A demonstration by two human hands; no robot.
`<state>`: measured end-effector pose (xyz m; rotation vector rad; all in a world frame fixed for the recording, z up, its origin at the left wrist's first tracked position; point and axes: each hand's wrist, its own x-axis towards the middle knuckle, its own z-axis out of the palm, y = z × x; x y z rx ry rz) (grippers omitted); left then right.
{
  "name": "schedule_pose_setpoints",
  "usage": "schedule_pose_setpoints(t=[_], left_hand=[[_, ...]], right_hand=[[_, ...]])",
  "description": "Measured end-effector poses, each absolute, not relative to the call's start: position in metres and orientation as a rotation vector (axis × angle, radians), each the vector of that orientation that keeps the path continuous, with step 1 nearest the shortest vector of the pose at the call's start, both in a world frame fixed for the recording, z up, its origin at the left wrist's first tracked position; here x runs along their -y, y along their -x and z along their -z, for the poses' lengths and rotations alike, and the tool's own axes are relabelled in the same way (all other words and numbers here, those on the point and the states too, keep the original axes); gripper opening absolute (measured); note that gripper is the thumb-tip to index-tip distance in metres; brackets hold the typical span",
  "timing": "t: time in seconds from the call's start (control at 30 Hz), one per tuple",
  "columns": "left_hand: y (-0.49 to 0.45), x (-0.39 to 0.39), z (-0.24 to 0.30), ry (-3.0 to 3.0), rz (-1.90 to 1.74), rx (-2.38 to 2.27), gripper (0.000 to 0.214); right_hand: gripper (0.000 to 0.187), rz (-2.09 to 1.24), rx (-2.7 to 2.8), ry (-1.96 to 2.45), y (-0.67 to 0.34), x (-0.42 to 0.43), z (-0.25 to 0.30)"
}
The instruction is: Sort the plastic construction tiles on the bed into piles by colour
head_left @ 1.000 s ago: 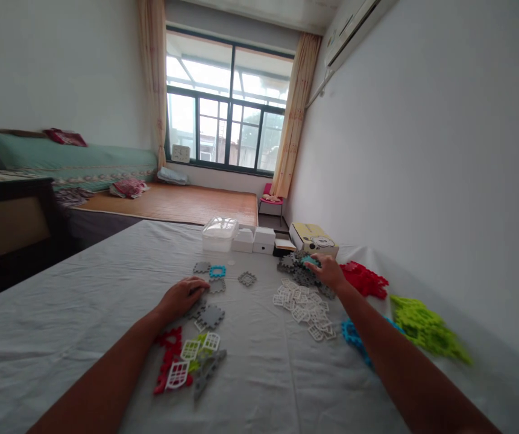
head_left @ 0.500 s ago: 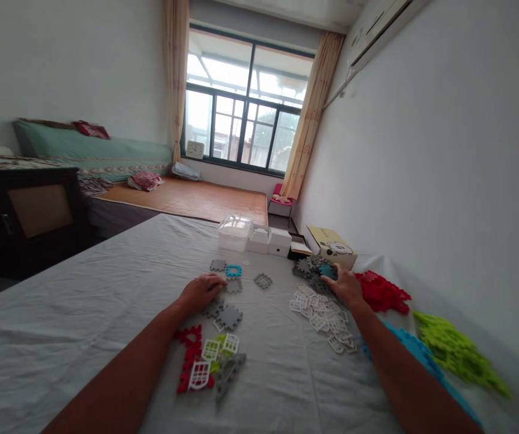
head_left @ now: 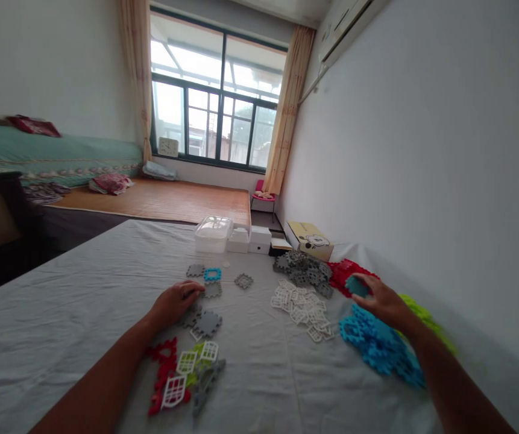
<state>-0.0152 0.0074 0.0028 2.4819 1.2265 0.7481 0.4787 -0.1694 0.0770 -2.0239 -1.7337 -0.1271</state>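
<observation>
My right hand [head_left: 381, 295] grips a teal-blue interlocking building tile [head_left: 358, 286] between thumb and fingers, held above the red pile [head_left: 345, 269] and the blue pile [head_left: 383, 343]. On the left side of the cloth, my left hand [head_left: 175, 303] rests with curled fingers beside a grey square frame piece [head_left: 213, 290]; what lies under the fingers is hidden. A blue frame piece [head_left: 213, 274] and a flat grey tile [head_left: 196, 270] are just beyond it. Closer to me are another grey tile [head_left: 208, 324], red pieces [head_left: 164, 361] and white window grilles [head_left: 175, 392].
Grey pieces [head_left: 304, 268] and white grilles [head_left: 302, 306] are heaped at mid-right, with lime-green pieces [head_left: 426, 316] behind my right forearm. At the back stand a clear plastic box [head_left: 214, 235], white boxes [head_left: 259, 240] and a yellow carton [head_left: 310, 240]. A wall borders the right side.
My right hand has moved right and nearer from the grey heap, carrying the blue tile above the red and blue piles. My left hand stays near the grey frame piece. The view has turned right.
</observation>
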Motion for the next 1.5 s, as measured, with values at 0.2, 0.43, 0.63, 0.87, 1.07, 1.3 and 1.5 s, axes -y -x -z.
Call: schedule_pose_setpoints(t=[0.2, 0.43, 0.63, 0.87, 1.07, 1.3, 1.5], left_hand=[[0.016, -0.009, -0.003, -2.467, -0.738, -1.233, 0.036], [0.010, 0.003, -0.006, -2.476, -0.696, -1.346, 0.034], [0.005, 0.007, -0.031, -2.516, -0.401, -1.405, 0.030], [0.038, 0.028, -0.028, -2.433, -0.489, -1.630, 0.048], [0.006, 0.065, 0.017, -2.476, -0.609, -1.705, 0.047], [-0.022, -0.010, -0.009, -2.438, -0.506, -1.756, 0.049], [-0.017, -0.057, -0.009, -2.360, -0.316, -1.797, 0.056]], right_hand=[[0.052, -0.054, 1.736, 2.122, -0.504, 0.238, -0.073], [0.040, 0.041, 1.685, 1.892, -0.438, 0.234, -0.095], [0.027, -0.185, 2.164, 1.466, -0.323, 0.195, -0.074], [0.025, -0.275, 2.124, 1.413, -0.282, 0.132, -0.033], [0.027, -0.293, 2.071, 1.319, -0.289, 0.124, 0.000], [0.028, -0.434, 2.044, 1.297, -0.293, 0.122, 0.004], [0.027, -0.481, 2.037, 1.280, -0.295, 0.119, 0.003]])
